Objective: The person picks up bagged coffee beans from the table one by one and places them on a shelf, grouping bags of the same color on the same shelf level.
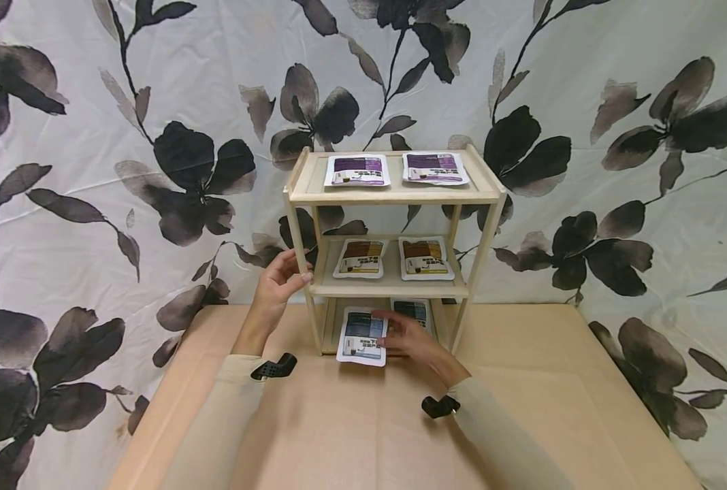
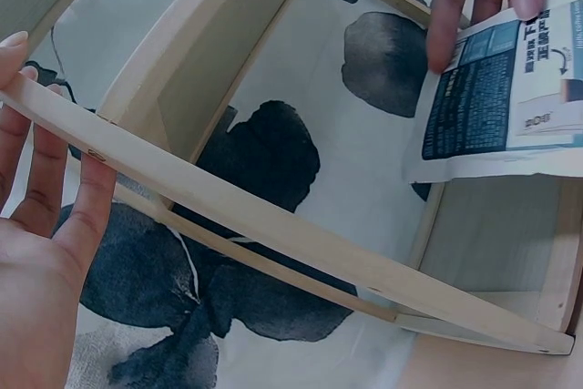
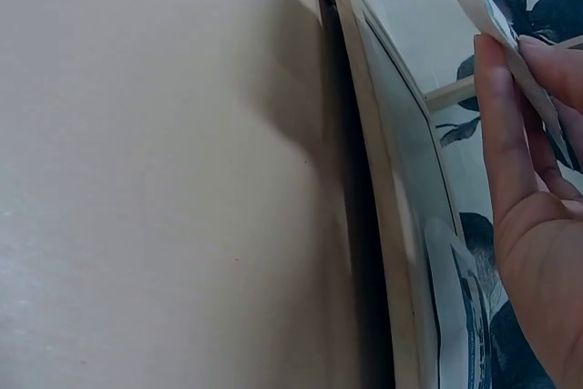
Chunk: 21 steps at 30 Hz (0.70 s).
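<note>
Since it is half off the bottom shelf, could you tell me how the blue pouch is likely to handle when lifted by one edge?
The blue pouch looks thin and flat, so it is probably light. In the left wrist view its free edge curls slightly, which suggests it would flex or droop rather than stay stiff. The right hand pinches it at the edge; its smooth printed surface may be slippery, so it could slide from the fingers.

Open tabletop [image 1: 351,435] before rack [image 1: 394,194], bottom shelf mouth half-blocked by blue pouch [image 1: 362,337]

The blue pouch [image 2: 510,88], at three o'clock in the left wrist view, bears printed lines and large characters, all too blurred to read. The other pouches' print is illegible too.
</note>
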{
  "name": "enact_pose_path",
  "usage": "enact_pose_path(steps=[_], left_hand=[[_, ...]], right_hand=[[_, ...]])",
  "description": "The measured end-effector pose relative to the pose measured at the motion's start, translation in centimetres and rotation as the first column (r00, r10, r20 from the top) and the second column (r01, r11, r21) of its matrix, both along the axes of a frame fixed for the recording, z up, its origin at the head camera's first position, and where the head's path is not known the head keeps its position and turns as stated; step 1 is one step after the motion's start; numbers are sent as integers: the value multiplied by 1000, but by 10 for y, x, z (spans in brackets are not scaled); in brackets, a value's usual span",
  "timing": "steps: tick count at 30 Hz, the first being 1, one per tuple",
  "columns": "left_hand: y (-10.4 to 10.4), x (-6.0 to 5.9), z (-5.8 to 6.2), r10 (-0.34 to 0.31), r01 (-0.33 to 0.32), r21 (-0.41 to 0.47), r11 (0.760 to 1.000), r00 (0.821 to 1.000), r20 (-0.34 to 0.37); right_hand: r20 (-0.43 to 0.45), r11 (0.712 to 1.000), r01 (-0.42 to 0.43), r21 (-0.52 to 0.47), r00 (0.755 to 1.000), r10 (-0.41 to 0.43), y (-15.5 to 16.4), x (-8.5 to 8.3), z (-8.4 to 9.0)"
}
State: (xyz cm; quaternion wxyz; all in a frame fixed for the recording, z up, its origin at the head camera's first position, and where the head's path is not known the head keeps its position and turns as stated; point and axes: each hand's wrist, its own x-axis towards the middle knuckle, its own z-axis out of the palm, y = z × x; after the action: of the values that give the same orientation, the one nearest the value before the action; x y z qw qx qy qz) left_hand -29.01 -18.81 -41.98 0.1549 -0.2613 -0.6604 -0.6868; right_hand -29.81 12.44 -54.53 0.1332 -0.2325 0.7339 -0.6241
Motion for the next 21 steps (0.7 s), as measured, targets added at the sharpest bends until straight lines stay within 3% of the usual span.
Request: enact_pose_path(steps=[10, 21], left_hand=[[0, -1, 0, -5, 5, 8, 1000, 1000, -3], [-1, -1, -2, -5, 5, 1, 1000, 1000, -3]], right_hand=[[1, 1000, 19, -7, 1000, -19, -1, -11, 3], [75, 997, 64, -32, 995, -61, -8, -21, 3]])
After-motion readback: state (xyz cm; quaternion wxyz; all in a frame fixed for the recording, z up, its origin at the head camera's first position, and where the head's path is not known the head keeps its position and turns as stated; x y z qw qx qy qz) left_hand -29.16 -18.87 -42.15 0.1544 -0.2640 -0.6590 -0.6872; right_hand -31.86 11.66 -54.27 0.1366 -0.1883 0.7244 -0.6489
